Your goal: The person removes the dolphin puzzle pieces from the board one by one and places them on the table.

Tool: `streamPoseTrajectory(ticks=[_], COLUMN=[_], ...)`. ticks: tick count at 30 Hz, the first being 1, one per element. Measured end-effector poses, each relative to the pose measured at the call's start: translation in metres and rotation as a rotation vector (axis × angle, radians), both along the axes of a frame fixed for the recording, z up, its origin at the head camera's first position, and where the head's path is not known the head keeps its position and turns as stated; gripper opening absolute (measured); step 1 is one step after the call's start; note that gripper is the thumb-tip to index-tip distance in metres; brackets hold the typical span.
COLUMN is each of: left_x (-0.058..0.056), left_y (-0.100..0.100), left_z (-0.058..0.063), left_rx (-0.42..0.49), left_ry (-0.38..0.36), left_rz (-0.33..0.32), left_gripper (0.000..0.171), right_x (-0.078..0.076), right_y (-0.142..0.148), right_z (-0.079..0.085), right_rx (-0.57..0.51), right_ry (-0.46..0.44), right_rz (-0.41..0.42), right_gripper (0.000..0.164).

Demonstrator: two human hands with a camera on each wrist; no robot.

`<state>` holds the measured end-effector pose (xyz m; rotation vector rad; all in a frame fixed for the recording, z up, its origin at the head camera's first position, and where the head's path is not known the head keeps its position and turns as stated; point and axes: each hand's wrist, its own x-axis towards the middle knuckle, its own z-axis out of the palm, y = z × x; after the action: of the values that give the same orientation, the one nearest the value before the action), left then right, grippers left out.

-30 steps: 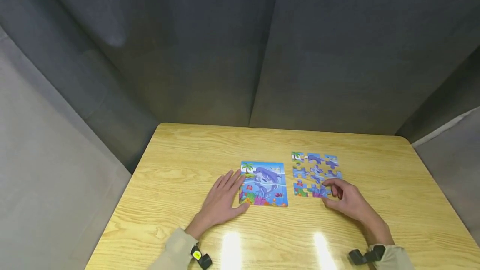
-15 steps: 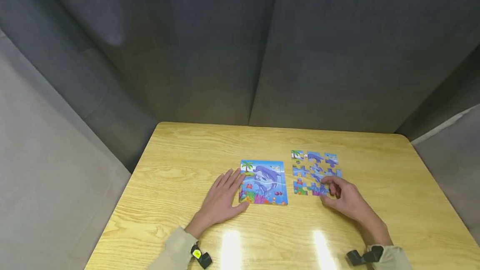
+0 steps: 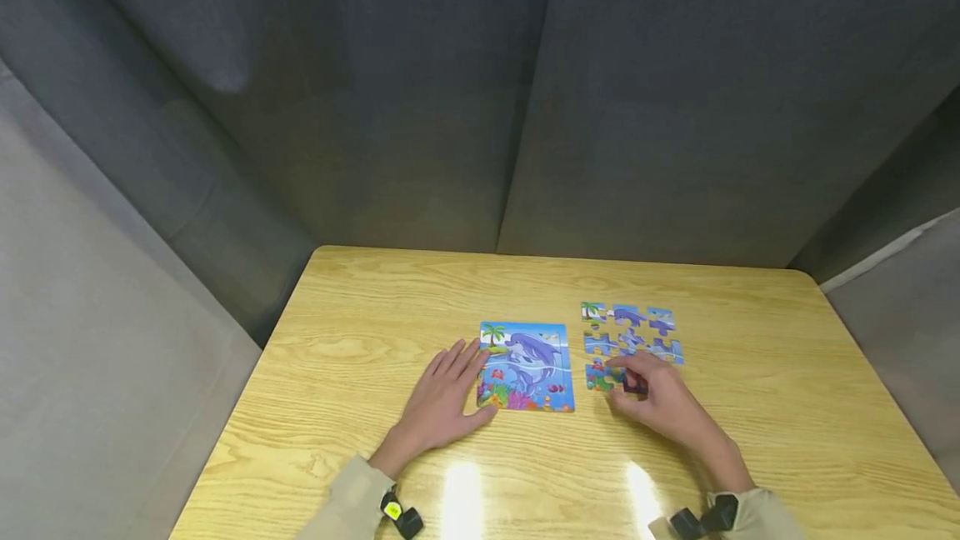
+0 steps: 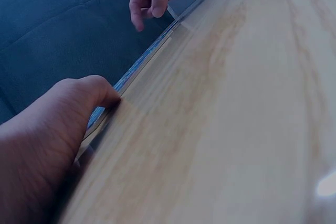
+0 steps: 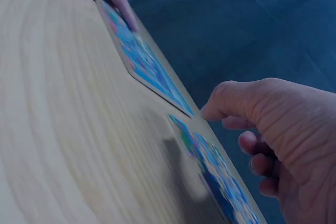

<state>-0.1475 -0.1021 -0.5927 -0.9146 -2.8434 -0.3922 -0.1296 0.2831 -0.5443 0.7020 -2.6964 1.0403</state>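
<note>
My left hand (image 3: 442, 398) lies with straight fingers on the left edge of a square dolphin picture board (image 3: 528, 369); its thumb is at the lower left corner. To the board's right, several jigsaw pieces with the same sea scene lie spaced in rows. Over their bottom row hovers my right hand (image 3: 660, 398), thumb and index finger apart, the other fingers loosely bent. Nearest its fingertips is the corner piece with a red crab (image 3: 598, 376). A darker shaded piece (image 3: 636, 383) lies partly hidden below the hand. The right wrist view shows the thumb (image 5: 226, 100) above the pieces, nothing between the fingers.
The wooden table (image 3: 360, 315) has rounded far corners. Dark grey cloth (image 3: 405, 107) hangs behind it, with paler panels (image 3: 97, 315) at the sides. A palm-tree piece (image 3: 592, 312) and a dolphin piece (image 3: 628, 316) lie in the top row.
My right hand has moved left along the bottom row, from the piece with purple coral toward the crab corner piece. My left hand and the board have stayed put.
</note>
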Motion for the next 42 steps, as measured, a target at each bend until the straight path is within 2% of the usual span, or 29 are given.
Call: streamPoseTrajectory(ticks=[6, 11, 16, 24, 32, 42], left_x=[-0.001, -0.001, 0.0, 0.0, 0.001, 0.0], left_y=[0.0, 0.0, 0.0, 0.0, 0.001, 0.001], left_z=[-0.002, -0.002, 0.001, 0.003, 0.001, 0.001], left_rx=[-0.026, -0.01, -0.001, 0.004, 0.007, 0.002], left_ry=[-0.001, 0.002, -0.015, -0.035, -0.031, -0.013], left_rz=[0.008, 0.004, 0.008, 0.008, 0.008, 0.007], left_gripper=[0.091, 0.09, 0.09, 0.091, 0.091, 0.091], right_x=[-0.001, -0.003, -0.004, -0.006, -0.008, -0.009], right_y=[-0.027, -0.048, -0.061, -0.065, -0.065, -0.07], right_z=[-0.005, -0.009, -0.012, -0.013, -0.013, -0.011], right_rx=[0.04, 0.089, 0.152, 0.215, 0.235, 0.29], right_ry=[0.041, 0.097, 0.111, 0.09, 0.077, 0.096], right_rz=[0.044, 0.069, 0.099, 0.085, 0.07, 0.071], right_gripper=[0.034, 0.029, 0.027, 0.027, 0.038, 0.035])
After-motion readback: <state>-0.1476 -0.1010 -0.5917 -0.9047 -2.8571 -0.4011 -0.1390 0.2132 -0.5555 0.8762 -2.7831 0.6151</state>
